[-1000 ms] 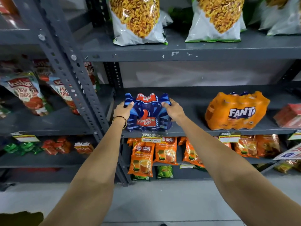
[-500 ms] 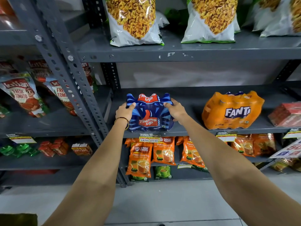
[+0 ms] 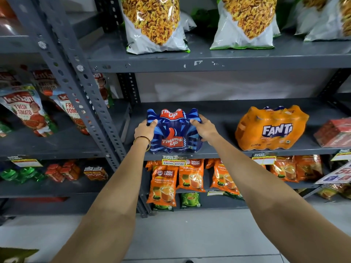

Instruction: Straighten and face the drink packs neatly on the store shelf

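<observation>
A blue Thums Up drink pack (image 3: 173, 130) stands at the front left of the grey middle shelf (image 3: 218, 120), its label facing me. My left hand (image 3: 144, 129) grips its left side and my right hand (image 3: 204, 128) grips its right side, fingers wrapped over the top corners. An orange Fanta pack (image 3: 271, 128) sits to the right on the same shelf, slightly turned, label facing out, untouched. A red pack (image 3: 334, 132) lies at the shelf's far right edge, partly cut off.
A slanted perforated upright (image 3: 81, 92) runs just left of my left hand. Snack bags (image 3: 153, 23) stand on the shelf above, orange tea packets (image 3: 163, 185) hang below, ketchup pouches (image 3: 24, 109) fill the left bay. Price tags (image 3: 173, 161) line the shelf edge.
Both hands have stayed on the blue pack, which has settled a little squarer to the shelf front. The Fanta pack has not moved.
</observation>
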The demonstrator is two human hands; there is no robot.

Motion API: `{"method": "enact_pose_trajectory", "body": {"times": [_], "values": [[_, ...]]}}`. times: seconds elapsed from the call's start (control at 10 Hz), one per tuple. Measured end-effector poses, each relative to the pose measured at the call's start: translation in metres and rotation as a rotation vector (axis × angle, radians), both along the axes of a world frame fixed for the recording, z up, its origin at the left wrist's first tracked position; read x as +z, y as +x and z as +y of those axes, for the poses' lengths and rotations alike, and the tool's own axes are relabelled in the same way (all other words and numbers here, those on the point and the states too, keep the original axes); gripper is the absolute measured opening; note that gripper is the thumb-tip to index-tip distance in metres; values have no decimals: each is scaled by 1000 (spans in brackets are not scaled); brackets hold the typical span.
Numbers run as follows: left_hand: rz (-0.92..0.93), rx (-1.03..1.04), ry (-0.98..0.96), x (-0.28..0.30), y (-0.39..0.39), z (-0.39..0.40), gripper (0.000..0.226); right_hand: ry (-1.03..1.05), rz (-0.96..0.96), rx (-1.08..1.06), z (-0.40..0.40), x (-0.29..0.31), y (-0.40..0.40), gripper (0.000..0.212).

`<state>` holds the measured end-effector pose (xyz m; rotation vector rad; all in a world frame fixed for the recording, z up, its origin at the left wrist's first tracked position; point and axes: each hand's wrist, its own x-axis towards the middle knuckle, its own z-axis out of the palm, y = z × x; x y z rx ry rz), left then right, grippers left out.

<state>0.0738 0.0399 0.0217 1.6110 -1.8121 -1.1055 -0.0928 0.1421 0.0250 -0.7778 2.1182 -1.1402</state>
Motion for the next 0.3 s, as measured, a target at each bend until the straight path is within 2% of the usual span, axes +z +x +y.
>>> {"method": "enact_pose_trajectory", "body": {"times": [0.2, 0.3], "values": [[-118, 34, -30, 1, -3, 11, 56, 45, 18, 41, 8, 2, 3, 59], [-231, 94, -184, -3, -3, 28, 66, 39, 251, 1, 18, -5, 6, 71]]}}
